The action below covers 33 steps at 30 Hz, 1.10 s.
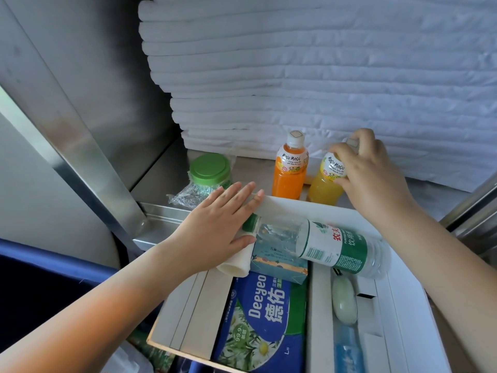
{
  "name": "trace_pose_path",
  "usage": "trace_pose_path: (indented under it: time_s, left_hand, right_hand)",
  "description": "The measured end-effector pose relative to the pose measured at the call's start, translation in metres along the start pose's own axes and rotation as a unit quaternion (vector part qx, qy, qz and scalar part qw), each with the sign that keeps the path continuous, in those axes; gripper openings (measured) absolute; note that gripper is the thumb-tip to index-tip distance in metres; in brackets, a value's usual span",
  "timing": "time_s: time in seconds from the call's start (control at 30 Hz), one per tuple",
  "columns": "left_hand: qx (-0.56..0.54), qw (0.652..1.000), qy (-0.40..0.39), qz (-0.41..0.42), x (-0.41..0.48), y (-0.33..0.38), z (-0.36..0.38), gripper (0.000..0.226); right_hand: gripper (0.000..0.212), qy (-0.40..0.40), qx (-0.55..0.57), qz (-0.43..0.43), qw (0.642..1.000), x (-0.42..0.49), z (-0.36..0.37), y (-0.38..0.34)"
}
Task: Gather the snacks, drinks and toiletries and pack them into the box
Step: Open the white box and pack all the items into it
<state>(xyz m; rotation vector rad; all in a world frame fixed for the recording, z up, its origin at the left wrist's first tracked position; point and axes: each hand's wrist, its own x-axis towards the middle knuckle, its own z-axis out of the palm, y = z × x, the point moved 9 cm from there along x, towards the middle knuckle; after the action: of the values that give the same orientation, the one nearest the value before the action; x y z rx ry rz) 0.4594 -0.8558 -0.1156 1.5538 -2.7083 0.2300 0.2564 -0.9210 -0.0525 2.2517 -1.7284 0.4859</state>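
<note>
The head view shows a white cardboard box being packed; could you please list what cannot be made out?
Head view only.
- Yellow plastic juice bottle: cap and neck mostly hidden by the gripping right hand.
- Green-lidded clear jar: lower part hidden by the left hand; contents unclear.
- Blue printed Deeyeo pack: bottom cut off by the lower frame edge.
- Pale blue item in the white cardboard box, right side: blurred, cut off.

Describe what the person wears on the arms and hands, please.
The left hand and right hand are bare: no gloves, rings, watch or bracelet show. The left forearm and right forearm are also bare; no sleeve is in view.
</note>
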Motion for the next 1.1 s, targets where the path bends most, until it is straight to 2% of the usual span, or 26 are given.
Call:
trace_pose_path:
  time_s: [0.17, 0.4, 0.53, 0.63, 0.77, 0.87, 0.97, 1.1]
  left_hand:
    - [-0.009, 1.000, -0.010, -0.001, 0.000, -0.001, 0.001, 0.072]
    - [-0.065, 0.998, -0.025, 0.007, 0.005, -0.002, -0.004, 0.070]
    - [-0.167, 0.981, 0.093, -0.019, 0.025, -0.010, -0.047, 0.049]
    - [-0.145, 0.976, 0.162, -0.005, 0.059, -0.004, -0.070, 0.052]
    - [-0.132, 0.976, 0.175, -0.012, 0.109, 0.008, -0.076, 0.066]
    - [-0.157, 0.978, 0.130, -0.034, 0.132, 0.007, -0.062, 0.067]
    - [-0.212, 0.970, 0.111, -0.045, 0.140, 0.001, -0.052, 0.059]
    - [-0.229, 0.963, 0.128, -0.064, 0.139, -0.021, -0.051, 0.058]
  right_hand:
    - [0.047, 0.001, 0.048, 0.033, 0.998, -0.006, -0.007, 0.013]
    - [0.047, -0.034, -0.054, 0.104, 0.993, -0.006, -0.005, 0.034]
    - [0.047, -0.049, -0.062, 0.108, 0.991, -0.004, -0.003, 0.037]
    - [0.039, -0.062, -0.060, 0.108, 0.990, -0.003, -0.003, 0.035]
    - [0.051, -0.040, -0.098, 0.043, 0.993, 0.001, -0.005, 0.014]
    - [0.056, -0.011, -0.103, -0.033, 0.994, 0.005, -0.006, -0.011]
    - [0.048, -0.041, -0.121, -0.082, 0.988, 0.007, 0.008, -0.025]
    - [0.043, -0.125, -0.126, -0.089, 0.980, 0.017, 0.032, -0.030]
